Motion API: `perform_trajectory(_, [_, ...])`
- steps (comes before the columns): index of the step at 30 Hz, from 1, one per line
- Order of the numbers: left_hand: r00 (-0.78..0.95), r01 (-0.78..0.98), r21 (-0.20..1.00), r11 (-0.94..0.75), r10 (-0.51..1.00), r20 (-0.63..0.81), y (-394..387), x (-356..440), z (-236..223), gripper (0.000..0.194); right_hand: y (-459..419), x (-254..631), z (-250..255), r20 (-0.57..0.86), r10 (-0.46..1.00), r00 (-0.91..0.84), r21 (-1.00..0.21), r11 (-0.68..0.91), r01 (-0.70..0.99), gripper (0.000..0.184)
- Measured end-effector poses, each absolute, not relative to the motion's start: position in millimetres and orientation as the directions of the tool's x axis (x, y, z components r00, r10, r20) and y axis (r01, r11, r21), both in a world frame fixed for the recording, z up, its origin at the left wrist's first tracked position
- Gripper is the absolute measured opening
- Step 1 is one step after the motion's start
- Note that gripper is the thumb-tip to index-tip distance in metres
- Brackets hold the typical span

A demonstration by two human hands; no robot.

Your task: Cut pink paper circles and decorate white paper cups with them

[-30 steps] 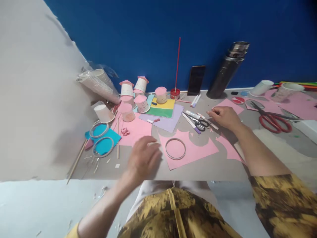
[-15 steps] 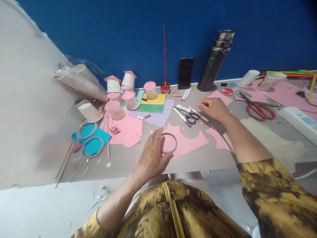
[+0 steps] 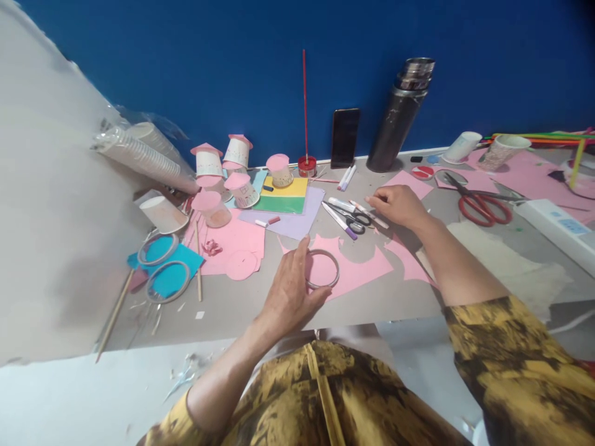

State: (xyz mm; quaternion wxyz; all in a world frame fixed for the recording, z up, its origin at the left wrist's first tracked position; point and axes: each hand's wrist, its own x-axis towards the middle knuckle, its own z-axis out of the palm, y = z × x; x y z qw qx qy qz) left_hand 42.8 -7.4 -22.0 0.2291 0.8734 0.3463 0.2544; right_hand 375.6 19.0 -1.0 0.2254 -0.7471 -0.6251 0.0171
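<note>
A thin grey ring [image 3: 338, 270] lies on a cut sheet of pink paper [image 3: 360, 271]. My left hand [image 3: 290, 285] holds it from the left side, thumb at its near edge and fingers at its far left. My right hand [image 3: 395, 203] rests farther back, fingers curled together just beside a pale pink pen [image 3: 372, 214]; anything inside them is hidden. Between the hands and the wall lie black-handled scissors [image 3: 356, 222] and a purple-tipped marker [image 3: 341, 223]. Rounded bites are cut out of the pink paper's far edge.
On the left stand paper cups with pink tops [image 3: 211, 207], stacked cups [image 3: 144, 155], and two more rings on blue paper [image 3: 170, 282]. A phone [image 3: 344, 137] and dark flask [image 3: 400, 121] lean at the blue wall. Red-handled scissors [image 3: 486, 210] and a power strip [image 3: 560, 224] lie right.
The view has shifted slightly. My left hand and the ring have slid a little to the right over the pink paper. My right hand stays by the pens, fingers still curled.
</note>
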Motion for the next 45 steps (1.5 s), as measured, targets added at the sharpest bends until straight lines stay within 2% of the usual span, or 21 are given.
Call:
perform_trajectory(7, [0.646,0.479,0.567,-0.670,0.706,0.288,-9,46,-24,0.094,19,376,-1,0.241,0.949,0.203,-0.364,-0.106,0.925,0.037])
perform_trajectory(9, [0.639,0.436,0.565,-0.701,0.683,0.353,-15,41,-22,0.079,19,377,-1,0.238,0.947,0.218,-0.363,-0.121,0.924,0.037])
perform_trajectory(12, [0.640,0.338,0.504,-0.795,0.586,0.496,-28,32,-20,0.044,18,378,1,0.240,0.941,0.237,-0.360,-0.140,0.922,0.036])
perform_trajectory(14, [0.647,0.314,0.446,-0.838,0.533,0.546,-37,30,-20,0.035,18,378,2,0.242,0.939,0.246,-0.357,-0.149,0.922,0.037])
perform_trajectory(18, [0.681,0.328,0.367,-0.871,0.487,0.547,-44,31,-22,0.039,18,373,6,0.239,0.937,0.255,-0.335,-0.167,0.927,0.034])
perform_trajectory(23, [0.785,0.376,0.195,-0.906,0.423,0.452,-39,36,-24,0.051,16,360,13,0.183,0.955,0.235,-0.320,-0.168,0.932,0.023])
perform_trajectory(25, [0.805,0.385,0.161,-0.909,0.416,0.423,-38,37,-26,0.054,15,358,16,0.163,0.956,0.244,-0.306,-0.186,0.934,0.019])
perform_trajectory(30, [0.808,0.377,0.154,-0.914,0.405,0.428,-38,36,-29,0.055,13,360,16,0.059,0.961,0.270,-0.283,-0.243,0.928,0.011])
perform_trajectory(36, [0.740,0.353,0.235,-0.906,0.424,0.522,-39,29,-29,0.043,16,360,5,-0.044,0.958,0.282,-0.299,-0.282,0.912,0.011])
perform_trajectory(40, [0.708,0.376,0.261,-0.889,0.457,0.538,-44,28,-28,0.042,16,364,4,-0.046,0.954,0.296,-0.341,-0.293,0.893,0.024])
perform_trajectory(42, [0.726,0.395,0.248,-0.884,0.467,0.505,-47,31,-27,0.046,16,368,6,0.007,0.953,0.304,-0.384,-0.278,0.880,0.036])
perform_trajectory(43, [0.741,0.407,0.240,-0.881,0.473,0.477,-49,33,-26,0.049,16,369,8,0.051,0.951,0.306,-0.450,-0.252,0.857,0.039])
perform_trajectory(45, [0.761,0.437,0.231,-0.869,0.494,0.421,-50,38,-24,0.059,16,372,10,0.120,0.938,0.325,-0.672,-0.165,0.722,0.039])
